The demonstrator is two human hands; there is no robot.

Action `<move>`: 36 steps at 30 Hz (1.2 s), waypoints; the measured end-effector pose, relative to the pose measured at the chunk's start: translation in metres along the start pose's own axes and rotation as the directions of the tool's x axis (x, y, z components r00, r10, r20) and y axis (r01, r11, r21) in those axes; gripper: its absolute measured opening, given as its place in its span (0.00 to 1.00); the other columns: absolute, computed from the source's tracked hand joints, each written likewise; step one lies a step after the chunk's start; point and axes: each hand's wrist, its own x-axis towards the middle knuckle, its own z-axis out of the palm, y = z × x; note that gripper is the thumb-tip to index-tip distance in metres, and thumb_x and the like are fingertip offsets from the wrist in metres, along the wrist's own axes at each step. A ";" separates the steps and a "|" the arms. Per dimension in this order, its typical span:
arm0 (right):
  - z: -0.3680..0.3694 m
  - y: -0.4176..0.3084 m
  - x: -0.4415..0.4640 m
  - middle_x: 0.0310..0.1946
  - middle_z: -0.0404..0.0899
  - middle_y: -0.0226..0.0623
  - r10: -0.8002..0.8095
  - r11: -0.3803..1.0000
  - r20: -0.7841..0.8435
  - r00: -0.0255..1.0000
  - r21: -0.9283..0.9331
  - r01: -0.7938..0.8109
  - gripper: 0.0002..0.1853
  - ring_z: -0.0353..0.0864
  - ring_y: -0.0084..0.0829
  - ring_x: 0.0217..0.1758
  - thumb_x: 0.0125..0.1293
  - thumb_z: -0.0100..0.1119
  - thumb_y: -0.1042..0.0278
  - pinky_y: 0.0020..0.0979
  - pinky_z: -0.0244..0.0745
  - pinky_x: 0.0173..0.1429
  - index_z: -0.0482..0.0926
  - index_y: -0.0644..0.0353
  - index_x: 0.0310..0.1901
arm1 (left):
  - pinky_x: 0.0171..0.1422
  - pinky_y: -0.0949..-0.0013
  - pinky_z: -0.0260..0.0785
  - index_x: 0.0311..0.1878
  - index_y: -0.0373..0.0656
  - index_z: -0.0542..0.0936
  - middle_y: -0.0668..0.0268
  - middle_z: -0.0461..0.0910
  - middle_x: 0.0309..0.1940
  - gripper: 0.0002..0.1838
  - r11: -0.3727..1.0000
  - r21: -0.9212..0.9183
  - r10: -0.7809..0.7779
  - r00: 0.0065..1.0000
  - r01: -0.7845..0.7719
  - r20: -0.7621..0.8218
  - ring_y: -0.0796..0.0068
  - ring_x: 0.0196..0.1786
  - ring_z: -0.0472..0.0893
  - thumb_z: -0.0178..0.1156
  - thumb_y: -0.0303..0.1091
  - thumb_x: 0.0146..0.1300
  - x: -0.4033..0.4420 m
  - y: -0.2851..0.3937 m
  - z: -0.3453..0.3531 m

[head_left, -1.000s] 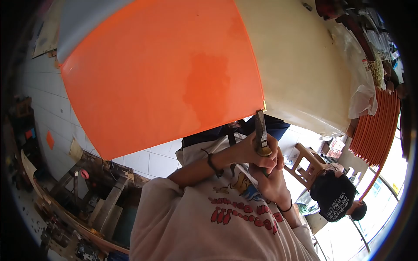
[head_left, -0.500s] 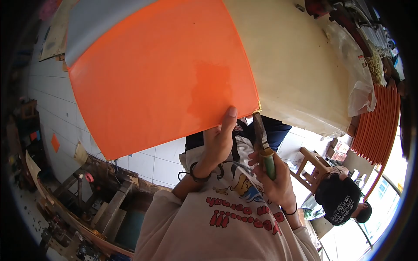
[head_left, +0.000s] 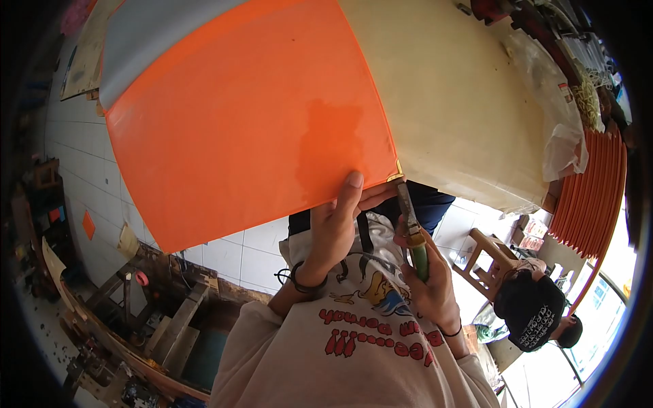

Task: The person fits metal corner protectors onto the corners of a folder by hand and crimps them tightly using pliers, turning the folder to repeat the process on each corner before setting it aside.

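The orange sheet (head_left: 231,129) is stretched out in front of the person, a darker patch near its lower right and no writing to be made out on it. A small gold corner (head_left: 396,176) sits on its lower right tip. The left hand (head_left: 331,234) pinches the near edge, thumb on top and fingers beneath. The right hand (head_left: 437,289) is curled around the green handle of the pliers (head_left: 406,204), whose tip is at that corner; whether they bite it I cannot tell.

The shirt (head_left: 272,360) below carries red lettering (head_left: 348,317), upside down here; one word looks like "pernah", and three exclamation marks show. To the right, clear plastic (head_left: 564,146) on the beige surface (head_left: 456,102) bears a red-and-white label (head_left: 564,89), too small to read. Beyond a stool (head_left: 476,268), another person (head_left: 527,306) wears black with white lettering, illegible.
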 end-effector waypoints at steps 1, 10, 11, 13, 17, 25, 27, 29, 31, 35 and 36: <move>-0.001 0.001 0.000 0.65 0.67 0.59 -0.011 1.000 0.012 1.000 0.002 0.011 0.22 0.72 0.56 0.65 0.55 0.49 0.87 0.40 0.67 0.67 0.74 0.71 0.54 | 0.61 0.50 0.77 0.61 0.25 0.67 0.44 0.79 0.51 0.25 1.000 -0.011 -0.008 1.000 0.008 0.004 0.49 0.52 0.83 0.40 0.41 0.77 0.000 0.001 0.000; -0.001 0.000 0.003 0.65 0.65 0.61 -0.023 0.999 0.029 0.999 0.034 0.022 0.22 0.70 0.58 0.66 0.55 0.50 0.88 0.40 0.66 0.68 0.75 0.70 0.54 | 0.62 0.51 0.76 0.61 0.24 0.66 0.42 0.78 0.52 0.25 0.999 -0.012 -0.033 0.999 0.033 0.015 0.49 0.53 0.83 0.39 0.40 0.77 -0.001 0.004 0.000; -0.001 0.000 0.004 0.65 0.66 0.61 -0.024 0.999 0.026 0.999 0.029 0.024 0.22 0.70 0.59 0.65 0.55 0.50 0.87 0.40 0.66 0.67 0.75 0.70 0.54 | 0.62 0.51 0.76 0.62 0.24 0.66 0.42 0.78 0.52 0.25 0.999 -0.014 -0.037 0.999 0.037 0.008 0.49 0.54 0.82 0.39 0.40 0.77 -0.001 0.003 -0.001; 0.000 -0.001 0.005 0.64 0.66 0.61 -0.005 0.999 0.022 1.000 0.043 0.004 0.22 0.71 0.59 0.64 0.55 0.51 0.87 0.40 0.67 0.66 0.75 0.70 0.54 | 0.63 0.52 0.76 0.62 0.25 0.66 0.42 0.78 0.52 0.25 0.999 -0.014 -0.039 0.999 0.039 0.002 0.49 0.54 0.82 0.39 0.40 0.78 -0.002 0.002 -0.002; 0.000 -0.001 0.005 0.62 0.68 0.61 0.037 0.996 0.026 0.999 0.079 -0.039 0.22 0.73 0.59 0.62 0.56 0.51 0.86 0.41 0.69 0.64 0.74 0.71 0.54 | 0.63 0.53 0.75 0.63 0.26 0.66 0.43 0.77 0.54 0.25 0.999 -0.021 -0.026 1.000 0.026 0.006 0.49 0.55 0.81 0.40 0.40 0.77 -0.002 0.002 -0.002; 0.004 0.001 0.005 0.54 0.73 0.62 0.017 1.000 -0.009 1.000 0.015 -0.017 0.19 0.78 0.58 0.51 0.58 0.52 0.86 0.40 0.74 0.55 0.72 0.73 0.53 | 0.64 0.53 0.75 0.64 0.27 0.65 0.43 0.76 0.55 0.25 0.998 -0.046 -0.035 0.999 0.037 0.035 0.50 0.57 0.81 0.40 0.40 0.78 -0.002 0.000 -0.004; 0.002 -0.001 0.009 0.51 0.74 0.63 -0.045 0.999 0.023 0.999 -0.006 0.045 0.18 0.79 0.58 0.47 0.59 0.53 0.86 0.41 0.74 0.52 0.71 0.74 0.52 | 0.65 0.53 0.74 0.64 0.26 0.65 0.43 0.76 0.56 0.25 0.998 -0.054 -0.041 0.998 0.044 0.044 0.50 0.57 0.80 0.40 0.40 0.78 -0.001 0.001 -0.004; 0.003 0.001 0.010 0.50 0.74 0.63 -0.128 0.991 -0.015 0.992 -0.040 0.127 0.18 0.79 0.58 0.45 0.58 0.52 0.87 0.40 0.75 0.50 0.71 0.75 0.51 | 0.65 0.53 0.74 0.64 0.26 0.65 0.43 0.76 0.55 0.25 0.997 -0.054 -0.047 0.998 0.049 0.029 0.50 0.58 0.80 0.41 0.40 0.78 -0.001 0.002 -0.003; 0.005 0.003 0.009 0.50 0.74 0.62 -0.123 0.992 -0.031 0.992 -0.038 0.122 0.18 0.79 0.57 0.44 0.56 0.50 0.88 0.40 0.75 0.48 0.71 0.75 0.50 | 0.65 0.53 0.74 0.63 0.26 0.66 0.43 0.76 0.55 0.25 0.997 -0.057 -0.052 0.998 0.053 0.017 0.50 0.58 0.80 0.41 0.40 0.78 -0.002 0.002 -0.003; 0.004 0.006 0.008 0.51 0.74 0.61 -0.036 0.999 -0.016 0.999 -0.023 0.036 0.21 0.80 0.55 0.42 0.51 0.47 0.91 0.39 0.75 0.46 0.72 0.75 0.49 | 0.66 0.53 0.74 0.63 0.25 0.66 0.43 0.76 0.55 0.25 0.996 -0.065 -0.052 0.998 0.053 0.021 0.50 0.58 0.80 0.41 0.40 0.77 -0.002 0.002 -0.002; 0.004 0.007 0.008 0.51 0.74 0.60 -0.039 0.999 -0.011 0.999 -0.035 0.039 0.21 0.80 0.54 0.42 0.50 0.46 0.91 0.39 0.76 0.45 0.72 0.75 0.49 | 0.66 0.53 0.74 0.63 0.25 0.66 0.43 0.76 0.55 0.25 0.996 -0.067 -0.049 0.998 0.051 0.029 0.50 0.58 0.80 0.41 0.40 0.77 -0.002 0.002 -0.002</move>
